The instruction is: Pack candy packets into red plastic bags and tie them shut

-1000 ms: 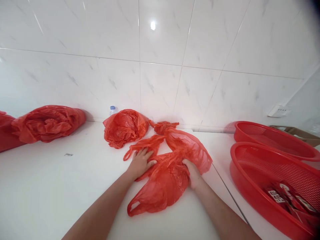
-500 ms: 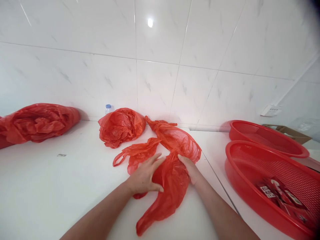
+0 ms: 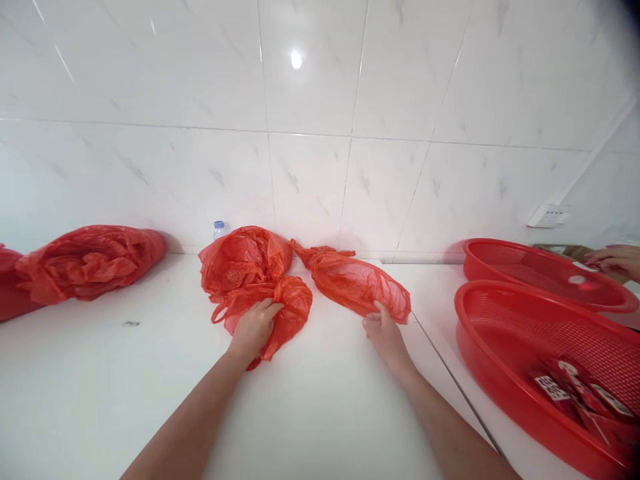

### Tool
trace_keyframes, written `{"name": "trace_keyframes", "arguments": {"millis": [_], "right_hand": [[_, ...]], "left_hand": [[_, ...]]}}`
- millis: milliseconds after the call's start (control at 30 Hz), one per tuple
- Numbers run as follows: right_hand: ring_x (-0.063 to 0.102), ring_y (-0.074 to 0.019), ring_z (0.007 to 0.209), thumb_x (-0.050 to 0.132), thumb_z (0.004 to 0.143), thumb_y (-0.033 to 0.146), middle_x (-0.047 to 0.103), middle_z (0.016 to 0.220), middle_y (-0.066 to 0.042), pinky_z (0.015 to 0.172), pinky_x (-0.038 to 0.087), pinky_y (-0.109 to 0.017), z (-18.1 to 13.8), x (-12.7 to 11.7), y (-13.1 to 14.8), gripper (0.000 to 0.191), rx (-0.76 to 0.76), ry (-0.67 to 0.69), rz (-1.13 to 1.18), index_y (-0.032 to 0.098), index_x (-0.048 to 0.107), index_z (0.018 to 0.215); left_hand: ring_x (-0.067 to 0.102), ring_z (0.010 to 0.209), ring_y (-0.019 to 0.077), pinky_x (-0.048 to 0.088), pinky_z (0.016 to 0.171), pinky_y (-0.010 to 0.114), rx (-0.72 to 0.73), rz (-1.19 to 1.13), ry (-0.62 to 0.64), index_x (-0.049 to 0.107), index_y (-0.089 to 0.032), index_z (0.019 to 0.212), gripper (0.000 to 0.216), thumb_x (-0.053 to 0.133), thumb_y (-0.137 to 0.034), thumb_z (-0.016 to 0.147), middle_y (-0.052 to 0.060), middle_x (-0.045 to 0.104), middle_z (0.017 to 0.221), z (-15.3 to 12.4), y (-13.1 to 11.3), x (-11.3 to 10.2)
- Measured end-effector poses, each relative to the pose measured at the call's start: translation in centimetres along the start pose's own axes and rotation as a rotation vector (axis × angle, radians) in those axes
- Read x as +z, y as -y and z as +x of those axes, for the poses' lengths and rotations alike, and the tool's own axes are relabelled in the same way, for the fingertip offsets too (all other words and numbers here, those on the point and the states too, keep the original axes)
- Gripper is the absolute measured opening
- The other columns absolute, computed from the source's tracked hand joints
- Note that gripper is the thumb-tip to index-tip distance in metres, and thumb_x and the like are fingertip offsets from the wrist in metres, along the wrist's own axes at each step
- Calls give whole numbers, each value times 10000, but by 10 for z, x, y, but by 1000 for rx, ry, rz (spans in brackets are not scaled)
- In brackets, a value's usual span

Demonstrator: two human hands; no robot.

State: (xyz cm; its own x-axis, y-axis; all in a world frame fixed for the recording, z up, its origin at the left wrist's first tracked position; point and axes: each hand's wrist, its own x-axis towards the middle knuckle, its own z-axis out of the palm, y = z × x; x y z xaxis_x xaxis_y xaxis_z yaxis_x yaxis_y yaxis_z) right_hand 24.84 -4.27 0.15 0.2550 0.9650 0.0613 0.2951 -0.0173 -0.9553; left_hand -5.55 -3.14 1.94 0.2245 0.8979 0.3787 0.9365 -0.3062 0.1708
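Observation:
My left hand [image 3: 255, 327] is closed on a crumpled red plastic bag [image 3: 295, 310], its handle loop sticking out at the left. That bag lies against the front of a bunched red bag pile [image 3: 245, 257] by the wall. To the right, my right hand [image 3: 387, 337] pinches the near edge of a second red plastic bag [image 3: 357, 283], which lies flattened and slanting on the white table [image 3: 320, 413]. The fingertips there partly overlap the bag's edge.
Another rolled red bag bundle [image 3: 95, 260] lies at far left. A blue-capped bottle [image 3: 219, 229] stands behind the pile. Two red plastic baskets [image 3: 465, 320] sit at right, the nearer holding red printed packets [image 3: 575, 393]. Another person's hand [image 3: 617, 260] is beyond them.
My left hand has carried the crumpled bag leftward to the pile. My right hand has let go of that bag and closed on the second bag's edge. Another person's hand has appeared at right.

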Motion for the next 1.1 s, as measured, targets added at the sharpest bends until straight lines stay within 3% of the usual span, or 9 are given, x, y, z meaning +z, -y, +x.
{"name": "trace_keyframes", "arguments": {"millis": [167,300,533,633,767,867,1033,1100], "right_hand": [[587,-179,793,550,744,393,534,1234,-65,753,436,-324,9,0,-7,688,13,-41,-87,249,336,1382],[579,-180,793,513,764,385,558,1210,-42,784,417,-344,0,2,-5,552,-40,-3,-222,258,433,1295],[590,-202,829,506,754,368,641,1049,-17,756,417,-342,-4,7,-3,269,-56,32,-309,268,613,980],[589,-200,773,491,758,377,649,996,-13,726,422,-345,-4,8,-2,240,-43,40,-348,276,618,935],[586,-195,748,485,757,377,647,971,-3,710,430,-339,-3,8,-2,216,-56,58,-371,285,620,898],[579,-189,720,475,764,366,646,945,3,694,432,-331,-2,8,-3,198,-87,77,-374,288,619,876],[582,-191,775,470,777,346,638,962,19,705,434,-314,-1,9,-1,157,-120,98,-394,292,609,826],[584,-197,783,470,778,339,641,926,17,703,432,-309,0,10,0,146,-135,105,-402,290,606,801]], "left_hand": [[568,881,221,463,703,316,-97,42,28,604,-213,1125,448,374,-49,777,70,621,974,19,24,8],[554,949,233,438,805,342,-162,41,11,611,-224,1110,330,415,-195,845,82,626,1036,31,29,12],[490,1123,319,382,920,437,-283,33,-38,540,-183,1214,486,496,-434,800,148,578,1176,57,2,36],[495,1112,327,402,901,419,-304,21,-25,565,-160,1165,497,567,-418,741,161,572,1149,72,-11,49],[515,1096,341,397,901,435,-353,12,-36,611,-118,1054,337,465,-313,822,209,565,1121,93,-19,61],[542,1077,338,393,908,440,-378,-8,-40,600,-104,1081,333,407,-251,854,224,593,1093,111,-20,68],[510,1148,347,398,899,437,-428,-55,-26,506,-101,1218,474,377,-408,880,234,556,1212,137,-24,81],[504,1157,347,402,883,444,-450,-69,-21,463,-106,1248,473,372,-393,883,237,537,1242,146,-28,85]]}}
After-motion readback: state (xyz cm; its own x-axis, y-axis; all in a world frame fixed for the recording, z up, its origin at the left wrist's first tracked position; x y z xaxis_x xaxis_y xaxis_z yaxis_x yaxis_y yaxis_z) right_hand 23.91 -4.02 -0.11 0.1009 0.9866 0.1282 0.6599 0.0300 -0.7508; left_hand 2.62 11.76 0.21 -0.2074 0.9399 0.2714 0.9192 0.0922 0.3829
